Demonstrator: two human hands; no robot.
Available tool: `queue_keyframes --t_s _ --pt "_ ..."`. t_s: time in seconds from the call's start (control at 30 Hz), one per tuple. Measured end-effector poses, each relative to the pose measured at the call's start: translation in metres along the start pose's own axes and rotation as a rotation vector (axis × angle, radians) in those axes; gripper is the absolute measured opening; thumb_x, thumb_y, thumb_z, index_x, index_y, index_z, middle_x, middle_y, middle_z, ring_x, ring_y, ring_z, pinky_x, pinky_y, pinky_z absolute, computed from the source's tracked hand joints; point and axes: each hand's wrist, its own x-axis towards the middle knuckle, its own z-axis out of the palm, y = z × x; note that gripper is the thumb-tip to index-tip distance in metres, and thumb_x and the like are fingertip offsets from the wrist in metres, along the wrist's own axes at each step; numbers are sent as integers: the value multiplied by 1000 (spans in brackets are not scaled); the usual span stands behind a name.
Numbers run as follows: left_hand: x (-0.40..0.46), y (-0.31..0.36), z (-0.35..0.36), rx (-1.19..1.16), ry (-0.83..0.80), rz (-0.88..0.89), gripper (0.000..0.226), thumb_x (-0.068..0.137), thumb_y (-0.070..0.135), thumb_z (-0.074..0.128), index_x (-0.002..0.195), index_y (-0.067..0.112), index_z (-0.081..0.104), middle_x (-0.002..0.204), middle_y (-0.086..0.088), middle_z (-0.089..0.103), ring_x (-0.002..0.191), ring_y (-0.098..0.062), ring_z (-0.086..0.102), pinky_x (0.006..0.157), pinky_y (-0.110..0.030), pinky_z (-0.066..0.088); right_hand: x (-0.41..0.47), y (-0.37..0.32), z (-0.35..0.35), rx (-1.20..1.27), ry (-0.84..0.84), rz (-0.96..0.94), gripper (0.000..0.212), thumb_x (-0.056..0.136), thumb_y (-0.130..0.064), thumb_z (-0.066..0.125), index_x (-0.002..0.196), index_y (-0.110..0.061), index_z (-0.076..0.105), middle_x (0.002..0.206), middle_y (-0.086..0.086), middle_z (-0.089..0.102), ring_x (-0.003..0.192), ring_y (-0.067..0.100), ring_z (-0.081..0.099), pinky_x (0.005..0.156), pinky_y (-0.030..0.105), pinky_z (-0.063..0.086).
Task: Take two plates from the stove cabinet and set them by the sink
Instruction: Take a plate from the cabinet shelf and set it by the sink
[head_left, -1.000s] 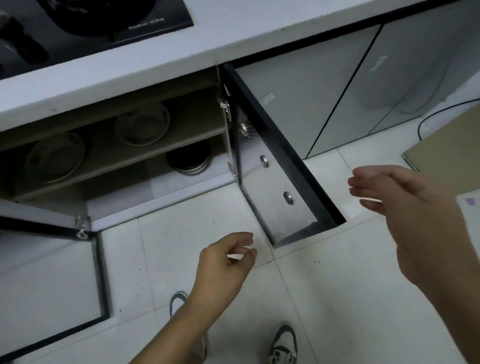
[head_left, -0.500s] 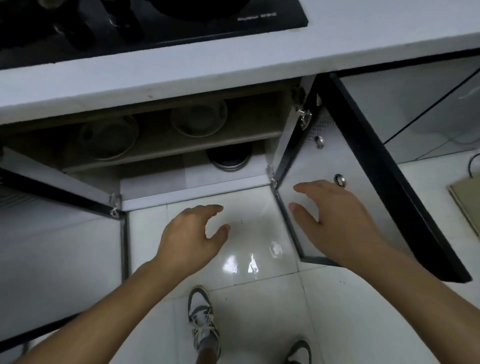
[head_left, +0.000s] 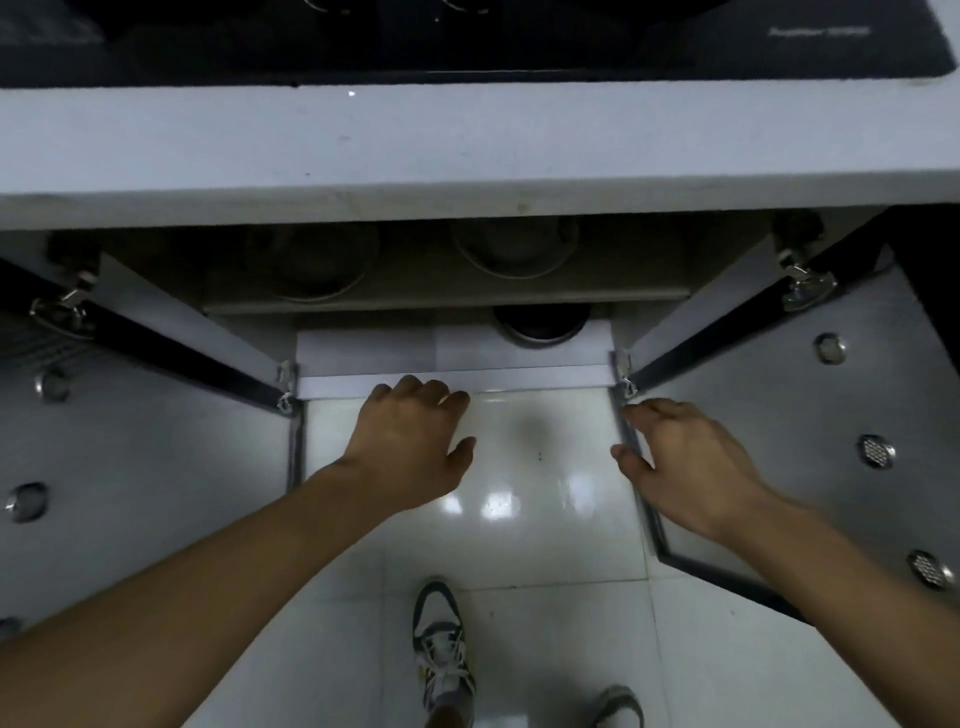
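Plates (head_left: 514, 249) dim on shelf beyond fingertips. Left hand (head_left: 410, 447), right hand (head_left: 685, 467) spread, empty. Risk: knuckles clip countertop (head_left: 467, 150); blind reach tips stack.

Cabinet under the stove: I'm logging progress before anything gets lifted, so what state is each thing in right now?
Left cabinet door: swung open.
Right cabinet door: swung open.
Left plate: lying on the upper shelf, untouched.
Right plate: lying on the upper shelf, untouched.
Dark dish stack: on the cabinet floor.
Left hand: open, empty.
Right hand: open, empty.
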Motion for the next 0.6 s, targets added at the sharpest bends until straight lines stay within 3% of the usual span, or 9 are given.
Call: queue_keyframes --t_s 0.2,0.33,0.6 --pt "31 -19 7 94 -33 -15 56 86 53 44 131 20 50 130 -6 58 114 -28 53 92 -43 44 37 0 0 18 9 -21 52 92 -37 49 138 -15 43 131 9 57 117 28 53 92 36 47" --pt "51 -24 11 146 -28 -46 57 85 52 42 131 20 48 130 -8 56 113 -29 51 90 -44 44 65 10 -3 49 34 -59 52 92 -35 52 139 -14 44 134 10 56 119 27 53 94 38 49" --pt "115 -44 39 187 35 -106 51 84 52 48 126 24 50 121 -7 57 107 -28 53 89 -43 44 139 42 11 47 131 -84 40 91 -30 53 127 -11 52 117 16 60 103 32 59 81 38 51"
